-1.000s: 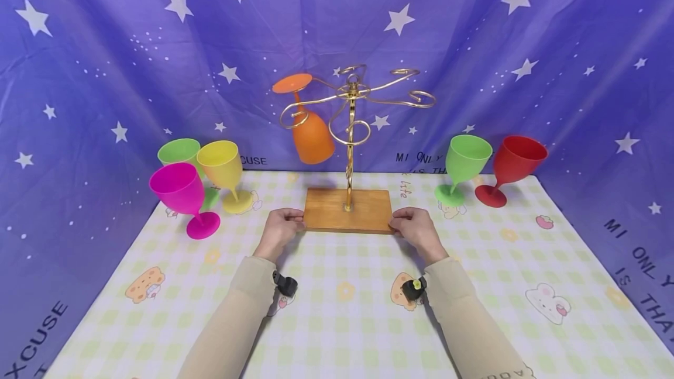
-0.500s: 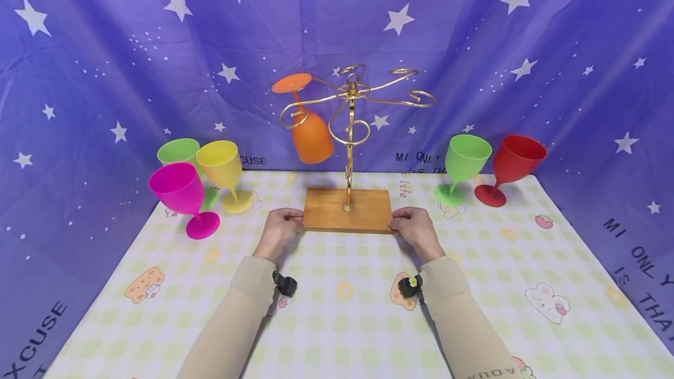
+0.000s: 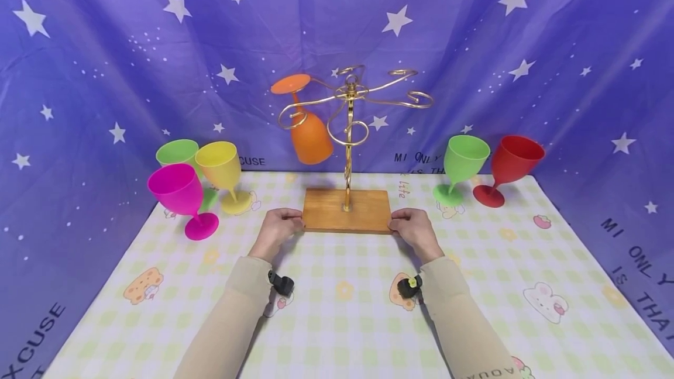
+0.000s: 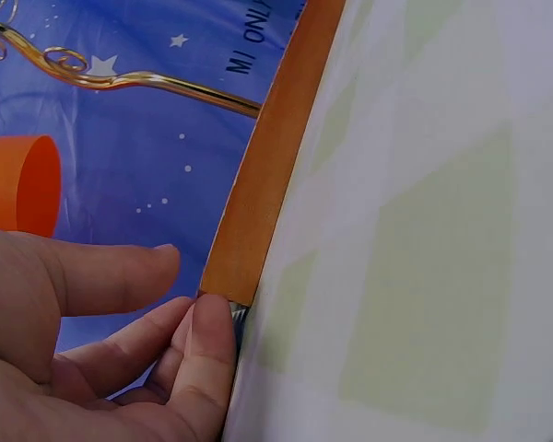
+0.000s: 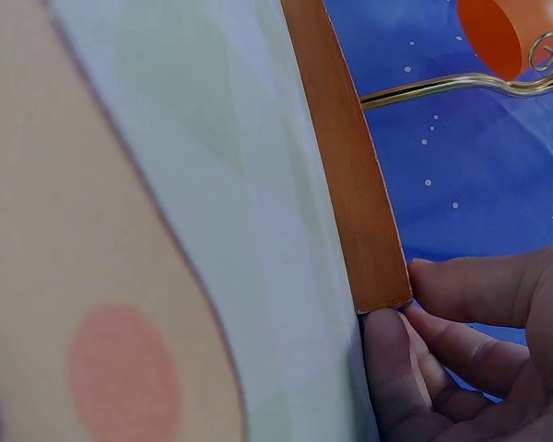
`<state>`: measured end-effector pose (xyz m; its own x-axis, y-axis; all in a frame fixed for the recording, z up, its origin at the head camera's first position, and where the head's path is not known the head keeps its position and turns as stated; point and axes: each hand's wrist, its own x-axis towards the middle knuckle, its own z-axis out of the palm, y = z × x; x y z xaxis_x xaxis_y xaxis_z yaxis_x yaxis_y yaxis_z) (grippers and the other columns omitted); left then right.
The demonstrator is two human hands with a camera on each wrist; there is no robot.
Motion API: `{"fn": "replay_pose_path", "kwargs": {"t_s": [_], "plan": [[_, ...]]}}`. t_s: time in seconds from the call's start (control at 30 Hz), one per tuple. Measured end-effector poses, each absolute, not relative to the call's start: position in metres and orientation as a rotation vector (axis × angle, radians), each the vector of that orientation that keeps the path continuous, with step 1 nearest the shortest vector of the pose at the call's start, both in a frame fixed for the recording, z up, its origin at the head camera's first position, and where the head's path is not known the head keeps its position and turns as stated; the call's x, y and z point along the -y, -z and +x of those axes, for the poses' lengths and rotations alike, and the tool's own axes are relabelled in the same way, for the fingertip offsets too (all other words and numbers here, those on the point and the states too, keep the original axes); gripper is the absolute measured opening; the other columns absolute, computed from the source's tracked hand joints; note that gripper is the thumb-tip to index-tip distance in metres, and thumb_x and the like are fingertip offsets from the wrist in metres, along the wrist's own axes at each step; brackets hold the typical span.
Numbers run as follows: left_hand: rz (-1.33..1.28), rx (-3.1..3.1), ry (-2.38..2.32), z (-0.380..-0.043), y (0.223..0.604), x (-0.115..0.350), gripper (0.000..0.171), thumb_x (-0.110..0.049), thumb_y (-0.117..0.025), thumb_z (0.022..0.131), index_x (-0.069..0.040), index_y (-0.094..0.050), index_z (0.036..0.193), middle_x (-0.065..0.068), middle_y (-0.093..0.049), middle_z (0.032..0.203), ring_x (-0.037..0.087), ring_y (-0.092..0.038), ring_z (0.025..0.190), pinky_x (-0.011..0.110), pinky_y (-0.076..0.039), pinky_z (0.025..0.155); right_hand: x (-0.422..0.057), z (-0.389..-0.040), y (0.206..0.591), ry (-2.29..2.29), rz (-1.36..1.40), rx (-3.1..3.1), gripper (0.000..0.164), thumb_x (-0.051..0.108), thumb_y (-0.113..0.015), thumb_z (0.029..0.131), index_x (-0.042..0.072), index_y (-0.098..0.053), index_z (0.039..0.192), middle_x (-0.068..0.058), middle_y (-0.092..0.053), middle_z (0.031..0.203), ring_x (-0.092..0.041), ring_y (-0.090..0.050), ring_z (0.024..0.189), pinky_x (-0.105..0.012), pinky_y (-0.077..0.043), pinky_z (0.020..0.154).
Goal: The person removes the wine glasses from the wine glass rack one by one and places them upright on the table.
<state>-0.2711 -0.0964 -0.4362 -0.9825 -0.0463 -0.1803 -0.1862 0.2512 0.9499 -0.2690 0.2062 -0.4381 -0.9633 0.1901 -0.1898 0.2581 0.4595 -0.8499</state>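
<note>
A brass-coloured wine glass rack with curled arms (image 3: 350, 151) stands on a wooden base (image 3: 363, 197). From one of its left arms an orange goblet (image 3: 312, 136) hangs upside down, foot up and bowl tilted. My left hand (image 3: 275, 231) holds the base's left end by the near corner. At the right end my right hand (image 3: 418, 231) does the same. In the left wrist view, a thumb (image 4: 210, 336) is right at the end of the wood, with the straight index finger (image 4: 120, 276) above. The right wrist view shows the index fingertip (image 5: 424, 276) at the base's upper edge.
On the left stand a magenta goblet (image 3: 179, 189), a yellow goblet (image 3: 220, 168) and a green goblet (image 3: 176, 151) partly behind them. Another green goblet (image 3: 466, 157) and a red goblet (image 3: 517, 159) stand on the right. A starry blue curtain (image 3: 295, 16) encloses the checked tablecloth (image 3: 342, 332).
</note>
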Motion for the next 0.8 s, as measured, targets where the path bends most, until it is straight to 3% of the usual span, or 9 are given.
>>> {"fn": "replay_pose_path", "kwargs": {"t_s": [0.2, 0.37, 0.57, 0.8], "plan": [[-0.194, -2.305, -1.929, -0.270, 0.432, 0.103, 0.029, -0.003, -0.064, 0.086, 0.007, -0.063, 0.114, 0.017, -0.066, 0.100, 0.023, -0.066, 0.087, 0.035, -0.054, 0.080, -0.204, -0.269, 0.436, 1.572, 0.376, -2.613, 0.024, 0.007, -0.064, 0.086, -0.003, -0.065, 0.108, -0.014, -0.067, 0.095, -0.016, -0.064, 0.073, -0.029, -0.054, 0.067], [-0.133, -2.323, -1.973, -0.273, 0.417, 0.108, 0.031, -0.005, -0.062, 0.088, 0.007, -0.062, 0.116, 0.016, -0.066, 0.101, 0.024, -0.065, 0.086, 0.034, -0.054, 0.079, -0.204, -0.268, 0.436, 1.565, 0.379, -2.611, 0.025, 0.007, -0.063, 0.086, -0.003, -0.065, 0.108, -0.014, -0.067, 0.094, -0.016, -0.064, 0.073, -0.029, -0.053, 0.067], [-0.007, -2.397, -2.009, -0.284, 0.379, 0.113, 0.032, -0.004, -0.061, 0.089, 0.011, -0.059, 0.117, 0.017, -0.064, 0.096, 0.021, -0.062, 0.080, 0.030, -0.055, 0.076, -0.206, -0.266, 0.436, 1.532, 0.413, -2.624, 0.025, 0.008, -0.064, 0.086, -0.002, -0.065, 0.109, -0.013, -0.067, 0.094, -0.015, -0.063, 0.072, -0.028, -0.052, 0.067], [-0.008, -2.390, -2.106, -0.302, 0.332, 0.115, 0.033, -0.006, -0.061, 0.092, 0.011, -0.057, 0.119, 0.017, -0.061, 0.101, 0.014, -0.060, 0.077, 0.028, -0.055, 0.077, -0.206, -0.266, 0.437, 1.543, 0.412, -2.615, 0.025, 0.007, -0.063, 0.087, -0.003, -0.065, 0.109, -0.014, -0.066, 0.096, -0.015, -0.063, 0.073, -0.028, -0.052, 0.067]]}}
